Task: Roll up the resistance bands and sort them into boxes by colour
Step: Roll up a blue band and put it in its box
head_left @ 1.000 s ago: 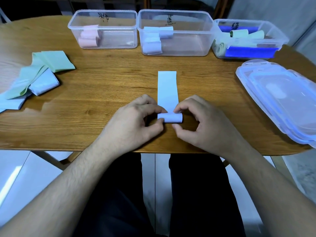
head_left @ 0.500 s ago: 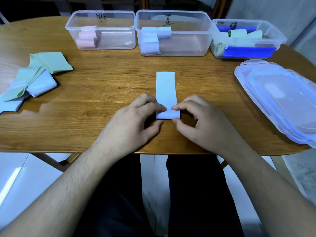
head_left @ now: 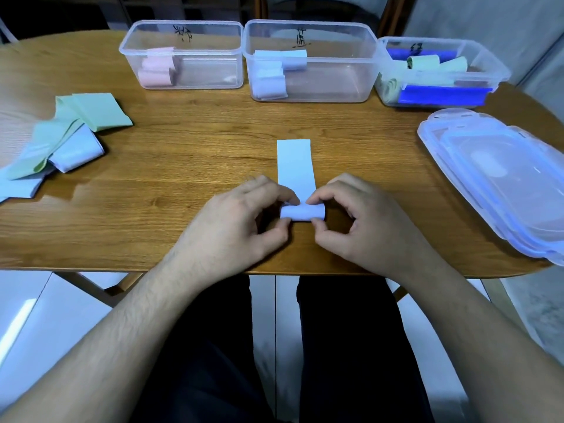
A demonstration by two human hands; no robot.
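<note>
A light blue band [head_left: 295, 164] lies flat on the wooden table [head_left: 189, 154], its near end wound into a small roll [head_left: 302, 212]. My left hand [head_left: 241, 227] pinches the roll's left end between thumb and forefinger. My right hand [head_left: 363, 224] pinches the right end the same way. Three clear boxes stand along the far edge: the left box [head_left: 210, 50] has pink rolls, the middle box [head_left: 335, 56] has light blue rolls, and the right box [head_left: 476, 56] has green rolls beside a dark blue band.
A loose heap of green and light blue bands [head_left: 61, 138] lies at the table's left. Stacked clear lids [head_left: 500, 178] rest at the right edge. My legs show below the near table edge.
The roll has been turned a little farther along the band, and the flat part looks slightly shorter. Both hands stay at the roll's ends.
</note>
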